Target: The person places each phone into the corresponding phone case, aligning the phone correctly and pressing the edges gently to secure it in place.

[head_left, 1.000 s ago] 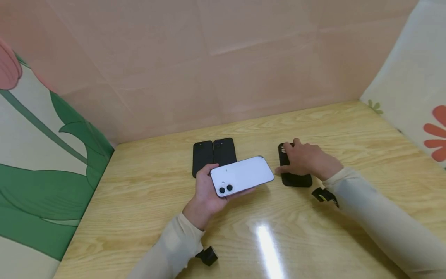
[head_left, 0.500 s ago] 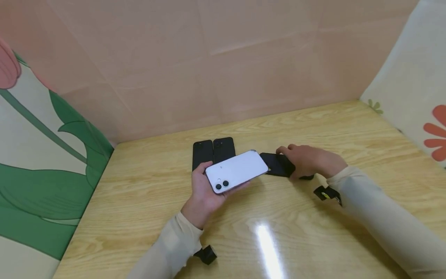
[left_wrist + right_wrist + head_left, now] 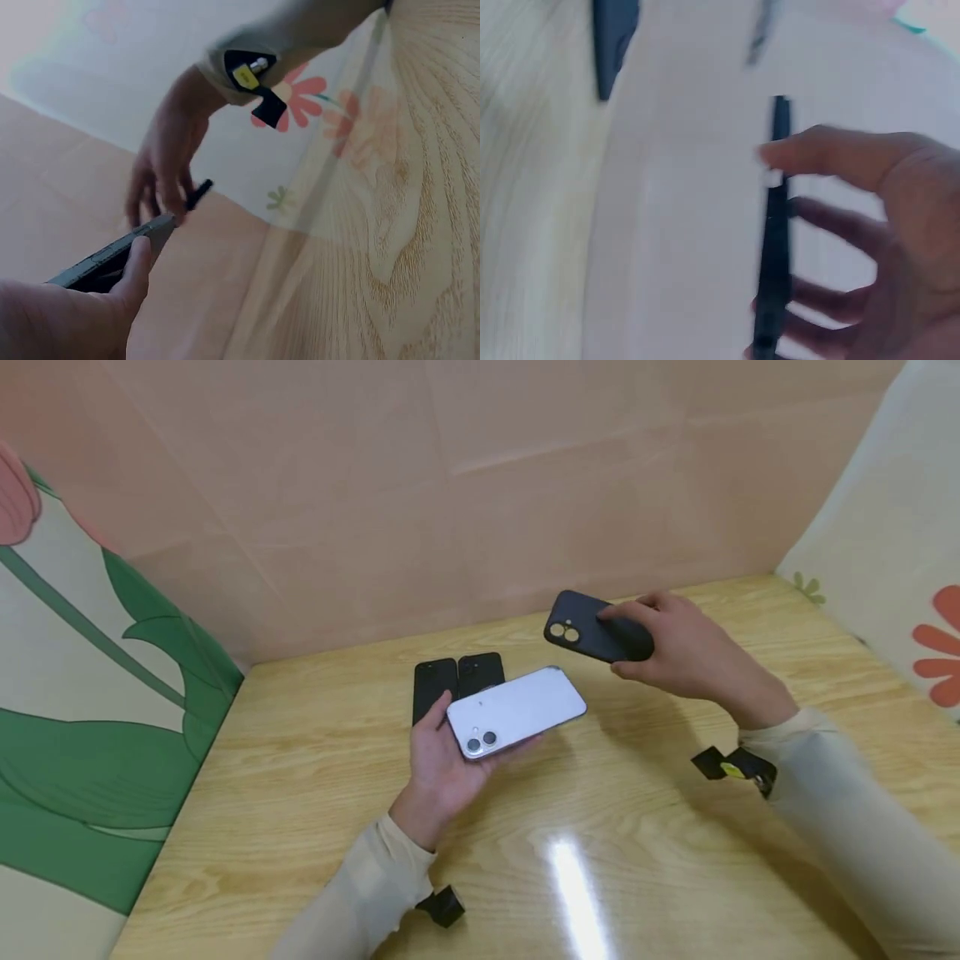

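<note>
My left hand (image 3: 450, 770) holds a white smartphone (image 3: 525, 710), its back with two camera lenses turned up. The thumb lies along one edge and the fingers reach underneath. Seen edge-on in the left wrist view, the smartphone (image 3: 112, 253) tilts upward. Above the table to the right, my right hand (image 3: 693, 652) grips a black phone case (image 3: 592, 631) by its sides, between thumb and fingers. Two round camera holes show at the case's left end. Case and smartphone are apart. In the right wrist view the phone case (image 3: 774, 247) appears as a thin dark strip.
Two black phone-shaped things, one on the left (image 3: 433, 685) and one on the right (image 3: 480, 668), lie side by side behind the smartphone, which partly hides the right one. The wooden table (image 3: 300, 827) meets a pink backdrop (image 3: 360, 510) and printed side sheets.
My right hand has picked the black phone case up off the table, turned it and raised it up and left. The left hand with the smartphone has moved slightly up.
</note>
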The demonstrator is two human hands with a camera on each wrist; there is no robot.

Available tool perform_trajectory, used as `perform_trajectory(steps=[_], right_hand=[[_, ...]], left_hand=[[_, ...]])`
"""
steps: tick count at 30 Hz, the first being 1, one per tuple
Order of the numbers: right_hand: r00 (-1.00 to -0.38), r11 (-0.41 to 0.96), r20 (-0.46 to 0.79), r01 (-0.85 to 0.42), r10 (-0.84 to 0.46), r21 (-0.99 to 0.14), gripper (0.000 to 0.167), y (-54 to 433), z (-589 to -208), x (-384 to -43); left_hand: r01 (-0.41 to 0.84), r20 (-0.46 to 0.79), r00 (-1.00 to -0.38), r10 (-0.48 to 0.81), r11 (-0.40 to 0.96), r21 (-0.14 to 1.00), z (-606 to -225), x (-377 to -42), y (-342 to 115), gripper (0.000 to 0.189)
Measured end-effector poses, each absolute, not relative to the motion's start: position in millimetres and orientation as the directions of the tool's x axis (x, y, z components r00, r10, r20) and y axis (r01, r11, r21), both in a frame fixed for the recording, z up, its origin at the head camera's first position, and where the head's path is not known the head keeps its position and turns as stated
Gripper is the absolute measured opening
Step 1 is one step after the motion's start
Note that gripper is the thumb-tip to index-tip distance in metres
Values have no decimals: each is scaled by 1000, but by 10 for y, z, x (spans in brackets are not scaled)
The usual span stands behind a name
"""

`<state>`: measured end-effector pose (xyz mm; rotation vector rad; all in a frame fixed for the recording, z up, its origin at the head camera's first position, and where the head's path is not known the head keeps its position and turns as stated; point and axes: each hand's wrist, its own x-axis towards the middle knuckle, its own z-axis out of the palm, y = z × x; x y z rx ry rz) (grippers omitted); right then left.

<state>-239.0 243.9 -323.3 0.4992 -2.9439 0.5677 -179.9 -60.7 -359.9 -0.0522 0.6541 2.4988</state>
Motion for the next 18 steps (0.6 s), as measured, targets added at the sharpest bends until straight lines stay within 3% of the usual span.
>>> perform_trajectory(steps=[5, 10, 15, 18], right_hand=[[-855, 697, 304, -518, -419, -496, 56, 2291, -3100, -2189], [-729, 574, 354, -682, -586, -453, 51, 2046, -3115, -1994], [-686, 533, 367, -723, -629, -439, 53, 1888, -3171, -1887], [-674, 517, 365, -732, -642, -443, 53, 1842, -3203, -1860]], left_hand=[[-524, -131, -838, 530, -713, 466, -3633, -1804, -592, 68], [-553, -64, -801, 595, -693, 462, -3658, -1800, -561, 67], [-573, 11, -759, 651, -676, 463, -3651, -1790, -537, 80], [-570, 24, -747, 664, -659, 492, -3644, -1779, -527, 76]])
